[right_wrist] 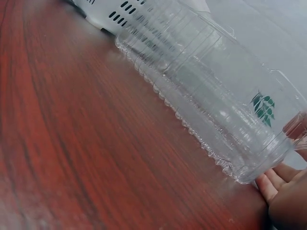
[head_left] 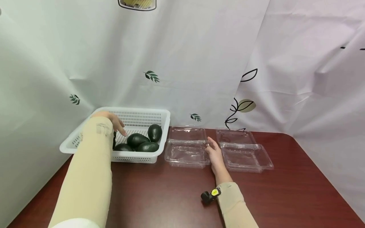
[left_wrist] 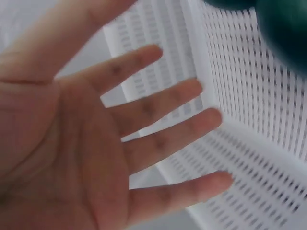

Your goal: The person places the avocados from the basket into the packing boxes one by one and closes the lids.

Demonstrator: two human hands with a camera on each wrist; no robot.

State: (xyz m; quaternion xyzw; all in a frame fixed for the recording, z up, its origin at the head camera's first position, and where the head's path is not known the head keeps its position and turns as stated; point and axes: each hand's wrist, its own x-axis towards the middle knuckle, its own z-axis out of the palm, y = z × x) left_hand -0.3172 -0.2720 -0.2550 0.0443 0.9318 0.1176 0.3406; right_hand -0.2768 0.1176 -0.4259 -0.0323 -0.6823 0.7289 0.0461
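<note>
My left hand (head_left: 112, 119) is over the left part of a white perforated plastic basket (head_left: 164, 126). In the left wrist view its fingers (left_wrist: 165, 141) are spread and hold nothing. Several dark green avocados (head_left: 137, 140) lie in the basket, mostly towards its right and front; my left forearm hides part of it. At the right edge of a clear plastic clamshell container (head_left: 186, 154), my right hand (head_left: 215, 156) pinches the wall near the hinge. That container stands with its lid raised at the back, and the right wrist view shows its ribbed side.
A second clear clamshell container (head_left: 242, 156), lid also opened back, stands right of my right hand. Both containers and the basket are on a dark red wooden table (head_left: 159, 196). Behind them hangs a white sheet (head_left: 182, 63) with leaf prints.
</note>
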